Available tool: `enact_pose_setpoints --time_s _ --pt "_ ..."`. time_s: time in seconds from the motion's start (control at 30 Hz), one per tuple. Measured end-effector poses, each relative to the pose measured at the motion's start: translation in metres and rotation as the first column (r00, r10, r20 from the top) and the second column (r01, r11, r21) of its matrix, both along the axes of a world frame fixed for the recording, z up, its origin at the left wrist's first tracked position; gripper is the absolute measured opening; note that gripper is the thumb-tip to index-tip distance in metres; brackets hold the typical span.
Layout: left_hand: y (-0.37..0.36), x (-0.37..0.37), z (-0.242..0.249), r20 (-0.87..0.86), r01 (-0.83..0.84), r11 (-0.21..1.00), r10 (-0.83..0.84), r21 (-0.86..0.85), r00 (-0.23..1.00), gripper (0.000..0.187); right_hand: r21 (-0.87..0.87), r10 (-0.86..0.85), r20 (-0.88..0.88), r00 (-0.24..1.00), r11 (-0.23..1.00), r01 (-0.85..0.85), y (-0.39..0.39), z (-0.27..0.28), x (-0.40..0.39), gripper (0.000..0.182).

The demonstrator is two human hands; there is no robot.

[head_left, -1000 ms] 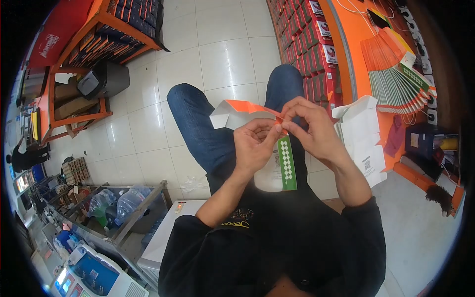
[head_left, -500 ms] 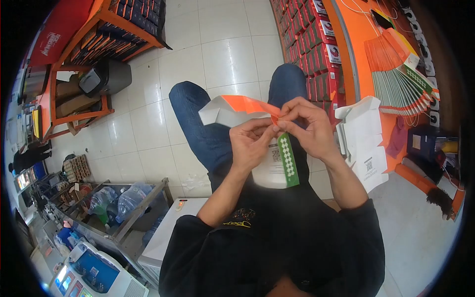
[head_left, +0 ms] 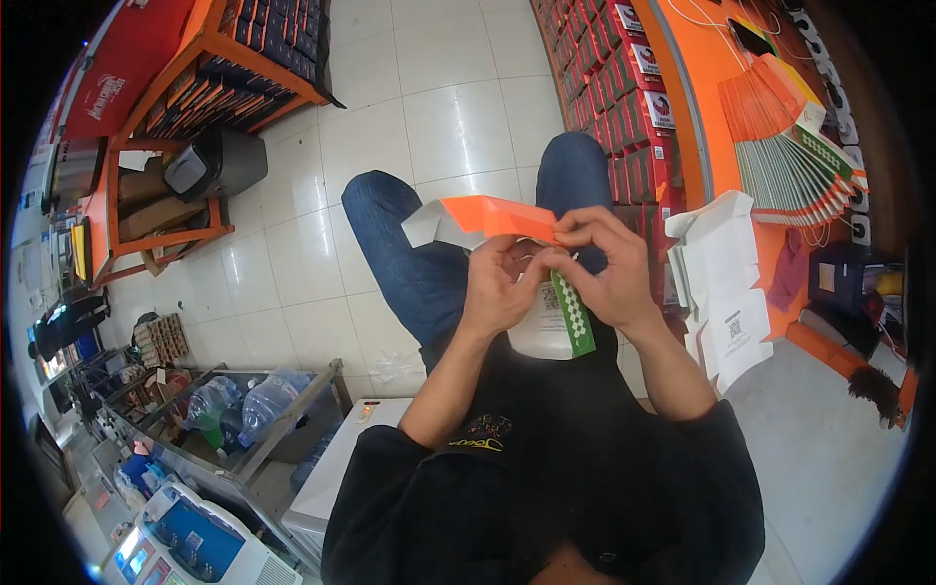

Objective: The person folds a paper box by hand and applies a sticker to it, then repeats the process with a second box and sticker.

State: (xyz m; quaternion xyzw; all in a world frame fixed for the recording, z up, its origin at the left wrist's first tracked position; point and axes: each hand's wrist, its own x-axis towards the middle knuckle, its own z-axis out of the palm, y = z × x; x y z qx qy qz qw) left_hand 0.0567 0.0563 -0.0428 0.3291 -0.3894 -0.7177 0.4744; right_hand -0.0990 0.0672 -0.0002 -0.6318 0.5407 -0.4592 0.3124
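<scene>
The flat-packed cardboard carton, orange and white with a green-and-white chequered strip (head_left: 531, 278), is held above the person's lap, between the jeans-clad knees (head_left: 409, 244) and over the white-tiled floor (head_left: 448, 117). Both hands meet at its middle: the left hand (head_left: 499, 288) pinches the card from the near side with thumb and fingertips closed on it, and the right hand (head_left: 606, 268) curls over the same spot, fingertips pressed down on the fold where the orange panel meets the chequered strip. To do this fold well, it seems best to keep both thumbs tight on the crease line and bend the panel along the score in one even motion, so the card does not buckle off-line. The carton's long axis looks bent at the hands: the orange panel reaches up and to the left, away from the body, while the chequered strip runs down toward the torso, tilted slightly right. To the right, a stack of white unfolded carton blanks (head_left: 721, 278) rests against the orange worktop (head_left: 717, 117), near a fanned pile of orange and green flat cartons (head_left: 790, 146).
</scene>
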Motion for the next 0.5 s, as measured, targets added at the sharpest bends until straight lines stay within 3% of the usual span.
enact_pose_setpoints --time_s 0.07,0.13,0.2,0.23,0.27,0.33,0.37,0.5 --pt "0.005 0.003 -0.014 0.077 0.041 0.990 -0.031 -0.131 0.997 0.031 -0.080 0.008 -0.117 0.993 0.997 -0.018 0.001 0.001 -0.003 0.013" --pt "0.006 0.017 -0.009 0.128 0.132 0.982 -0.115 -0.132 0.985 0.035 -0.153 -0.036 -0.198 0.980 0.988 0.005 0.002 -0.010 -0.005 0.016" --pt "0.002 0.030 0.000 0.342 0.274 0.956 -0.224 -0.108 0.913 0.040 -0.222 -0.090 -0.274 0.958 0.975 0.028 0.001 -0.015 -0.005 0.019" --pt "0.000 0.034 0.009 0.235 0.238 0.962 -0.202 -0.134 0.951 0.046 -0.293 -0.119 -0.301 0.946 0.956 0.027 -0.001 -0.015 -0.005 0.020" --pt "-0.003 0.039 0.016 0.239 0.246 0.960 -0.211 -0.131 0.948 0.046 -0.361 -0.146 -0.328 0.933 0.932 0.019 -0.002 -0.016 -0.005 0.021" --pt "-0.009 0.048 0.030 -0.136 0.101 0.994 -0.105 -0.037 0.985 0.049 -0.382 -0.159 -0.298 0.941 0.923 0.035 -0.004 -0.022 -0.004 0.022" --pt "-0.009 0.046 0.038 -0.043 0.004 0.997 -0.001 0.074 0.999 0.040 -0.405 -0.166 -0.272 0.948 0.913 0.044 -0.004 -0.025 -0.003 0.023" --pt "-0.011 0.048 0.022 0.036 -0.176 0.977 0.173 0.120 0.984 0.025 -0.372 -0.101 -0.299 0.949 0.928 -0.019 -0.005 -0.028 0.003 0.023"
